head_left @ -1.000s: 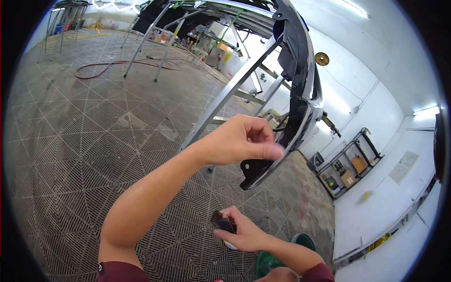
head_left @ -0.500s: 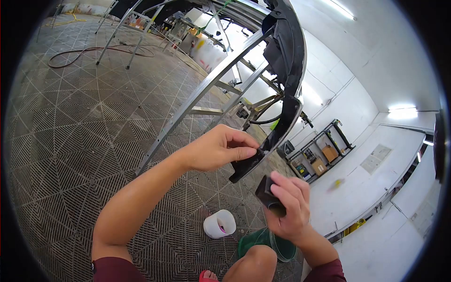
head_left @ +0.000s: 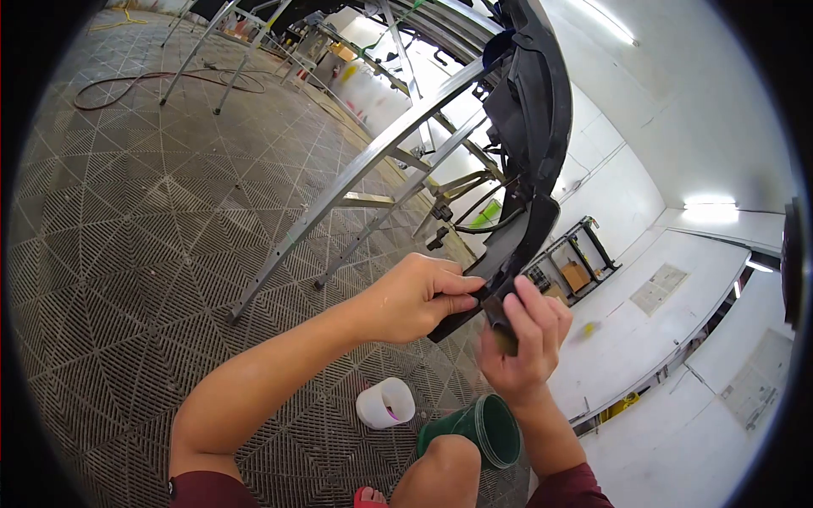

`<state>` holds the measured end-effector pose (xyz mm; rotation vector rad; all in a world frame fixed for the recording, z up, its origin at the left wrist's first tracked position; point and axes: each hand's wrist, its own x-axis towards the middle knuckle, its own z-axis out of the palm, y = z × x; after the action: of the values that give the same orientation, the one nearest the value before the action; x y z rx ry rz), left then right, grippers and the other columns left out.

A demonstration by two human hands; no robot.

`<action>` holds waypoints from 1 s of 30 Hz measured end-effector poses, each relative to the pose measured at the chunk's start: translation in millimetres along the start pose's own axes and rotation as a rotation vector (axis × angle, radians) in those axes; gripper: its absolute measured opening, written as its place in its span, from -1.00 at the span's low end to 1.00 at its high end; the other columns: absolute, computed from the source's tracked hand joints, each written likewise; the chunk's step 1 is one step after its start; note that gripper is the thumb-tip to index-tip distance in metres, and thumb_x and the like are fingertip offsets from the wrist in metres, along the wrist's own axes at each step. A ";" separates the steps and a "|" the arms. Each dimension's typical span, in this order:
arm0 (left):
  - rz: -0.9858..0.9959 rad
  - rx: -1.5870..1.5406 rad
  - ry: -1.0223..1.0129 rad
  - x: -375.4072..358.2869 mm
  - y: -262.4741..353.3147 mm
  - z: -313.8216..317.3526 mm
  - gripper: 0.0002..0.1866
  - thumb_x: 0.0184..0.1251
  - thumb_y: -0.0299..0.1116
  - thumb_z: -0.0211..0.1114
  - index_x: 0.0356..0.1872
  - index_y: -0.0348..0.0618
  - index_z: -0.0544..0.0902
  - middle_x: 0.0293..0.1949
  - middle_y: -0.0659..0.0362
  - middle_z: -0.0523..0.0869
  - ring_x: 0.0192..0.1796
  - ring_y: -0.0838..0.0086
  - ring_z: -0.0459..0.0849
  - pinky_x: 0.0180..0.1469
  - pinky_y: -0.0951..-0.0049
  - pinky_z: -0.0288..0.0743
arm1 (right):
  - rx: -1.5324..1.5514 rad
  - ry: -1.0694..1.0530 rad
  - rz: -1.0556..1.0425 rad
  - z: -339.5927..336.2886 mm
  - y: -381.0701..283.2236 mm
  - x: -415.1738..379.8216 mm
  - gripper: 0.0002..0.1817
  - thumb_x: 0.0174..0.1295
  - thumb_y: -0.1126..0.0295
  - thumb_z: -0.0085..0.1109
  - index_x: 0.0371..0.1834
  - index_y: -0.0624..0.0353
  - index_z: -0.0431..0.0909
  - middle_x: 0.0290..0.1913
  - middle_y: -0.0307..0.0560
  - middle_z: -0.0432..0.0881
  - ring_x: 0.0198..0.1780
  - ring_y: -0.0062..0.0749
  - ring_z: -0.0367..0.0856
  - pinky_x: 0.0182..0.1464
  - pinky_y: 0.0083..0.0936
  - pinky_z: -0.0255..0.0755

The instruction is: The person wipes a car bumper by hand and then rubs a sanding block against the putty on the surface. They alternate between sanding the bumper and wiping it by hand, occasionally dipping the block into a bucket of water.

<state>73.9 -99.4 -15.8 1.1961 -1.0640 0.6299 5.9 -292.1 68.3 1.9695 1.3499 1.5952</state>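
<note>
A black curved car part (head_left: 542,110) hangs down from the upper middle, its lower end between my hands. My left hand (head_left: 421,296) pinches the edge of this black part near its lower end. In my right hand (head_left: 527,334) is a dark, flat block (head_left: 497,315), with my fingers wrapped round it. The block is at the edge of the part, close to my left fingertips; whether it touches is hard to tell.
A metal stand (head_left: 339,186) rises behind my left hand. Below are a white container (head_left: 385,403) and a green bucket (head_left: 498,432), close to my knee. A shelf rack with boxes (head_left: 576,276) stands at the right wall. A hose (head_left: 127,76) lies at the far left.
My right hand has moved up with the block to the black part, closer to my left hand. The view has shifted a little, and more of the part's inner side shows.
</note>
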 end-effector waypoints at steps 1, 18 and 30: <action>0.067 0.053 0.024 1.5 -2.3 0.4 -0.73 0.43 -0.52 0.38 0.11 -0.26 0.76 -0.45 0.13 0.60 -0.41 0.42 0.64 -0.32 0.43 0.51 | -0.006 -0.011 -0.001 1.4 -1.0 -3.5 -0.43 -0.04 0.58 0.46 0.16 0.23 0.63 0.26 0.10 0.68 -0.01 -0.04 0.58 0.03 -0.23 0.48; 0.141 0.056 0.099 -2.6 -17.7 2.0 -0.75 0.39 -0.53 0.40 0.05 -0.31 0.76 -0.42 0.01 0.63 -0.40 0.21 0.63 -0.31 0.30 0.46 | 0.038 -0.045 0.013 13.3 -13.4 -21.3 -0.50 0.05 0.49 0.40 0.14 0.24 0.63 0.23 0.18 0.67 -0.05 -0.03 0.63 0.00 -0.19 0.46; 0.147 0.063 0.088 -4.5 -22.0 0.2 -0.74 0.38 -0.53 0.40 0.06 -0.26 0.76 -0.43 0.02 0.61 -0.40 0.21 0.61 -0.30 0.29 0.46 | 0.007 -0.149 -0.020 4.1 -8.0 -18.0 -0.52 0.06 0.44 0.43 0.12 0.25 0.64 0.22 0.17 0.68 -0.08 -0.07 0.63 -0.03 -0.21 0.44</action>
<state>90.8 -105.4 -29.2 1.1407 -1.0712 0.8284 6.3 -300.5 50.0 2.0273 1.3144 1.4058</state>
